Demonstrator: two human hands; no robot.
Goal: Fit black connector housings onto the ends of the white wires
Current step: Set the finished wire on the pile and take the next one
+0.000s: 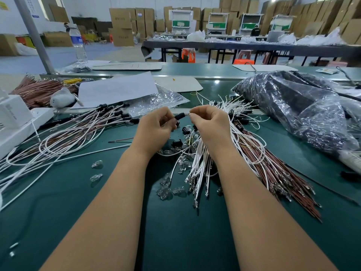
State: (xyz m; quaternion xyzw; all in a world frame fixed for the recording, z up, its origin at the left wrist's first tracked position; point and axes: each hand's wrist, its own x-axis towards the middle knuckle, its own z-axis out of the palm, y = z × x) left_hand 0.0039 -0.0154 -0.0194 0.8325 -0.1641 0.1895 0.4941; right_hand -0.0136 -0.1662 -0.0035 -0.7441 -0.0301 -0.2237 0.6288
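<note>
A green work table [78, 202] fills the near scene, with stacked cardboard boxes [125, 26] lining the far wall of the hall. At far right on the table lies a large clear plastic bag [293, 106] packed with dark parts. At left, a spread of finished wires [74, 132], white and brown, carries black housings at its far ends. Right of centre, a bundle of loose white wires [203, 159] fans toward the near edge, beside a sheaf of brown wires [273, 169] just to its right. A sheet of white paper [117, 89] lies at far left centre, and a water bottle [78, 42] stands beyond it. Small clear bulbs [97, 164] are scattered near the middle. Above the centre of the table, the left hand [156, 126] pinches a black connector housing [180, 116] between curled fingers. The right hand [209, 122], fingers curled, pinches the end of a single white wire [188, 114] just at the housing's right opening.
</note>
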